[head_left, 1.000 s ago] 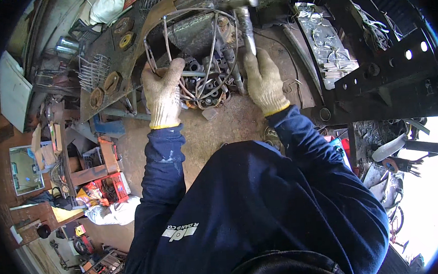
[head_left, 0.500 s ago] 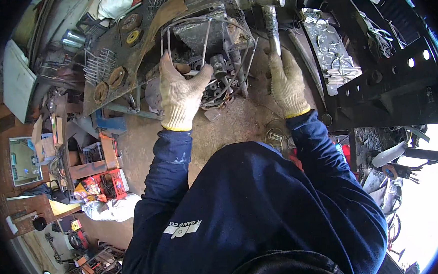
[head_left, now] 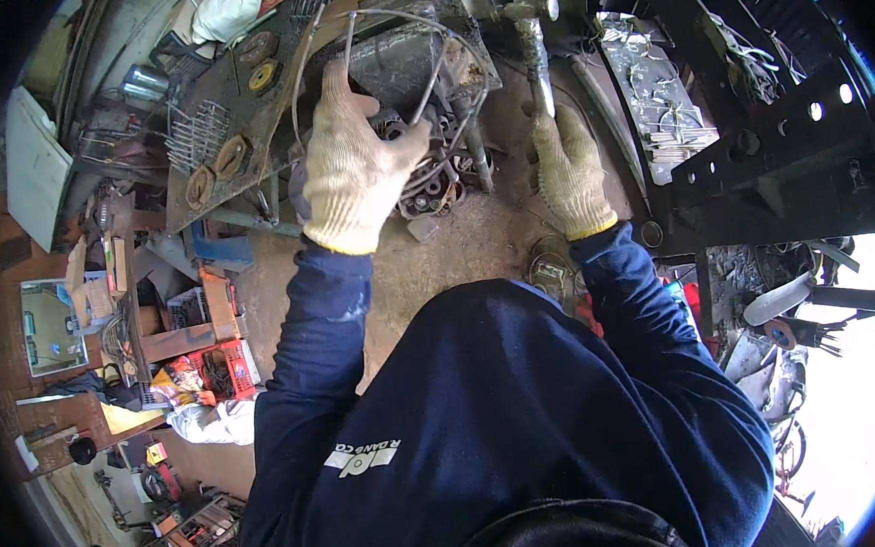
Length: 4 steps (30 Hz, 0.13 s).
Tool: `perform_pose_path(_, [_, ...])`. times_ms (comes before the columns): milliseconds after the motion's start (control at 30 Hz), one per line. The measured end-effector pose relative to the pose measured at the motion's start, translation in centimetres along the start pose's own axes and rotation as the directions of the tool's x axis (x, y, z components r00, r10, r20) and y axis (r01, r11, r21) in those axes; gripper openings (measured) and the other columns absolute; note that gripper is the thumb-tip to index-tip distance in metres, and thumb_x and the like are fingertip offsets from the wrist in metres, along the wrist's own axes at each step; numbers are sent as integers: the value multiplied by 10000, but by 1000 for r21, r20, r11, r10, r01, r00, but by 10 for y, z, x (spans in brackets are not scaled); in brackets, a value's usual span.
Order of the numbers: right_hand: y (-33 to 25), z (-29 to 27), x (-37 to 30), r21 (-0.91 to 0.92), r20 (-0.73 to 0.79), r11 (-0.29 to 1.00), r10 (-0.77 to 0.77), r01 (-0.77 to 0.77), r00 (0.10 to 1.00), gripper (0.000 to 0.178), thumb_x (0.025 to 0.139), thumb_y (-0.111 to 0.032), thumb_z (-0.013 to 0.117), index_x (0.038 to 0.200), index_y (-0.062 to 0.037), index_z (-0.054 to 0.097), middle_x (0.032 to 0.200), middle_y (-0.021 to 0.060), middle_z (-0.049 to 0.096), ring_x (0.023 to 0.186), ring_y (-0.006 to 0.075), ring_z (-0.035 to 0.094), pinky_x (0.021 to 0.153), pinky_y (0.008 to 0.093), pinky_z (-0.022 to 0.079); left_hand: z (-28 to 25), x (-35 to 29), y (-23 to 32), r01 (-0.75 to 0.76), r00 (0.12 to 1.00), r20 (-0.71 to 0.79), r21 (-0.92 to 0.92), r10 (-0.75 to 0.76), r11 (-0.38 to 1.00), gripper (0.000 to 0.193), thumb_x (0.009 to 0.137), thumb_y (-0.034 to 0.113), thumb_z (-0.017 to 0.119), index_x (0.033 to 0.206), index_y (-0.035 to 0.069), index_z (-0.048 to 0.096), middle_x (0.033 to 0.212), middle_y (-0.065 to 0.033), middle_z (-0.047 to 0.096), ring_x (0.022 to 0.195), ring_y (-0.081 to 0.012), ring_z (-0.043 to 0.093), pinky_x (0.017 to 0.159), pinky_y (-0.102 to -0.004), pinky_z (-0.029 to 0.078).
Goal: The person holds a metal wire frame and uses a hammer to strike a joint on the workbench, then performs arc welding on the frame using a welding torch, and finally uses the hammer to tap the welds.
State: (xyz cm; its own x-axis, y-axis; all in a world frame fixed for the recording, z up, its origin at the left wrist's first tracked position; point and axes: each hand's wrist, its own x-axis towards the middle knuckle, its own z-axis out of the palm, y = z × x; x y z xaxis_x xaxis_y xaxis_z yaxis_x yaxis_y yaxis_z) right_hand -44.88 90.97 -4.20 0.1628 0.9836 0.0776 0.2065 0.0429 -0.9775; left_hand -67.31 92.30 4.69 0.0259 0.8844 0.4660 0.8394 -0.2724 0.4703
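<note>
My left hand, in a pale knitted glove, is closed on a frame of bent metal rods with curved, hoop-like sides. Its thumb and fingers reach up around separate rods, and the palm hides part of the grip. Behind the frame is a dark metal block at the bench edge. My right hand, gloved alike, grips the lower handle of a hammer. The hammer points away from me, its head at the far end, apart from the frame.
A metal workbench stands at the far left, bearing a yellow-centred disc, rusty rings and a row of short rods. Machine parts lie below the block. A dark perforated steel beam runs along the right.
The rod frame has turned and tilted in my left hand, its hoop now showing more widely. That hand has shifted slightly left. The hammer has moved a little left and away.
</note>
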Motion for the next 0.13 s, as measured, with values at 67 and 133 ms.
perform_pose_path(67, [13, 4, 4, -27, -20, 999, -47, 47, 999, 422, 1037, -431, 515, 1144, -38, 627, 814, 124, 659, 703, 245, 645, 673, 379, 499, -1, 9, -3, 11, 999, 52, 33, -12, 999, 849, 692, 256, 841, 1385, 16, 413, 1006, -207, 639, 938, -360, 653, 819, -462, 542])
perform_pose_path(133, [18, 2, 4, -73, 5, 997, -35, 35, 999, 439, 1036, -445, 512, 1193, -51, 622, 909, 151, 695, 825, 300, 672, 750, 389, 506, -2, 16, -6, 17, 994, 105, 62, -23, 998, 830, 710, 273, 830, 1392, 43, 418, 1081, -242, 653, 1015, -368, 659, 854, -468, 541])
